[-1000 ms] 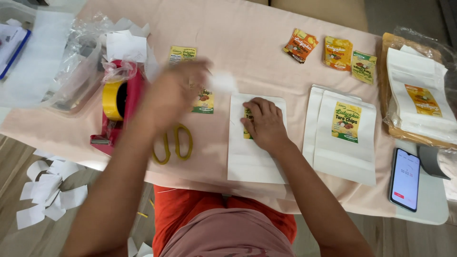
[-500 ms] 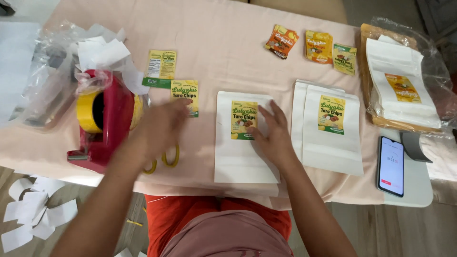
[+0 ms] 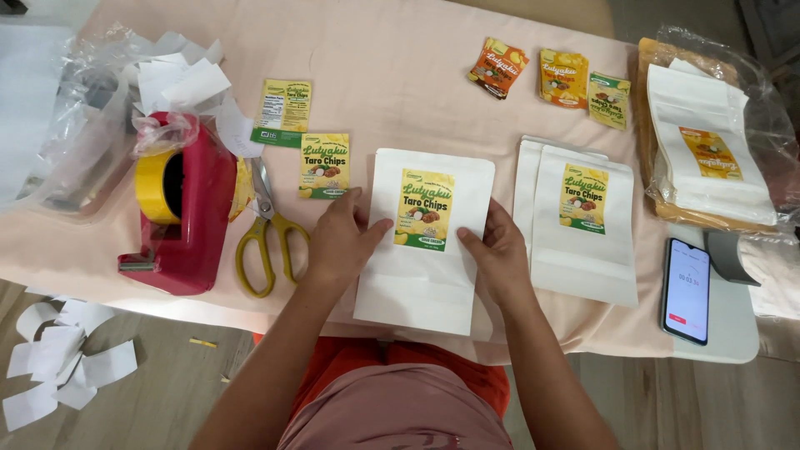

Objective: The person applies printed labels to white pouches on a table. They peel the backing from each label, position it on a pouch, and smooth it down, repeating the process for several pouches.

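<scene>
In the head view, a white paper pouch is seen at the centre of the frame, lying flat on the pink-covered surface. A yellow-green label is already stuck on its upper front. The left hand is pressed flat on the pouch's left edge and the right hand on its right edge, fingers spread and closed around nothing. To the right, labelled pouches are stacked; at left centre a loose label is left unused beside yellow-handled scissors and a red tape dispenser.

A white paper pouch with a yellow-green label lies flat on the table.
</scene>
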